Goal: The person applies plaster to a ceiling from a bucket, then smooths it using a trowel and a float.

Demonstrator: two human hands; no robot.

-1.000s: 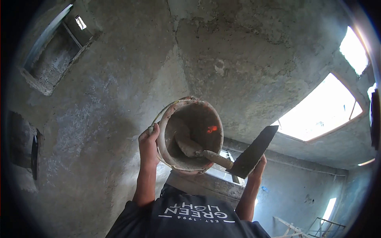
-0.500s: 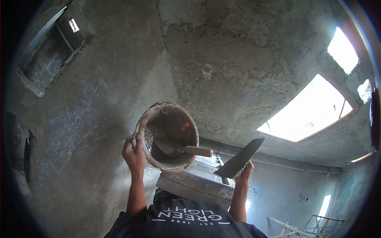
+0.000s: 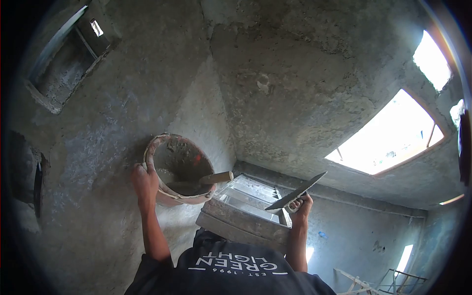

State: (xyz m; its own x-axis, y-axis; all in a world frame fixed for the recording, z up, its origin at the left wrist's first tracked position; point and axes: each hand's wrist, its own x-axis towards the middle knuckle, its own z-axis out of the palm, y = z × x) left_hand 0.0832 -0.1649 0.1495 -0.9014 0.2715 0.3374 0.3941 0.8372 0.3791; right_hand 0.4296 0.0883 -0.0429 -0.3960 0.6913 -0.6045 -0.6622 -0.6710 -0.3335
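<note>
My left hand (image 3: 145,183) grips the rim of a mortar-crusted bucket (image 3: 180,199), which is tilted so its mouth faces the camera. Inside the bucket lies some wet mortar (image 3: 173,152). A trowel with a wooden handle (image 3: 217,178) rests in it, the handle sticking out over the right rim and its blade partly hidden. My right hand (image 3: 302,202) is closed around the handle of a plastering float (image 3: 298,191), a flat rectangular plate seen nearly edge-on. The float is held apart from the bucket, to its right.
Rough plastered walls (image 3: 290,83) surround me. A bright window opening (image 3: 393,135) is at the right. Below the bucket are a plank (image 3: 241,231) and a ladder-like frame (image 3: 255,189). Metal scaffolding (image 3: 364,285) stands at the lower right.
The bucket, with the trowel in it, has moved left and slightly down with my left hand. The float in my right hand has turned to show more of its edge and handle.
</note>
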